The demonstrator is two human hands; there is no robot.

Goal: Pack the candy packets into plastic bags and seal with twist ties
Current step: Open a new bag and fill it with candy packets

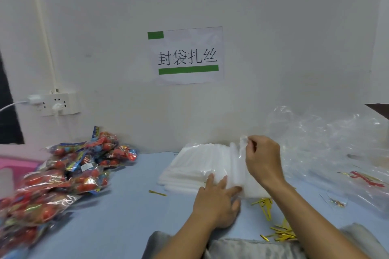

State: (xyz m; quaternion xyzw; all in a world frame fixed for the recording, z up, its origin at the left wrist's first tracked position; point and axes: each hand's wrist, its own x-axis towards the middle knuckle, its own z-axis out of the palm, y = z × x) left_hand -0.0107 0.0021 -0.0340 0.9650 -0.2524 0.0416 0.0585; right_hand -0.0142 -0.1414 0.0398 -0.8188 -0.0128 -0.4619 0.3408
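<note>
A blue table (pixel 117 212) is seen against a white wall, and a paper sign (pixel 186 55) is stuck on the wall above it. A big heap of candy packets (pixel 63 176) is piled on the left side of the table, well apart from both hands. A flat stack of plastic bags (pixel 195 166) is laid in the middle of the table, with its long side running from near left to far right. Crumpled clear plastic (pixel 328 139) is spread on the right. Gold twist ties (pixel 280 233) are scattered near the front edge, just under the right arm. The stack is pressed down by the left hand (pixel 216 202), with its fingers held straight and flat on the near edge of the bags. The top bag (pixel 240 160) is pinched at its far corner by the right hand (pixel 263 160), with the thumb and fingers curled on the thin plastic, and that corner is lifted up off the stack. The bag is right under the right fingers, so it can probably be peeled up and toward the body. The candy lies far to the left, so it is nearer to the left hand.
</note>
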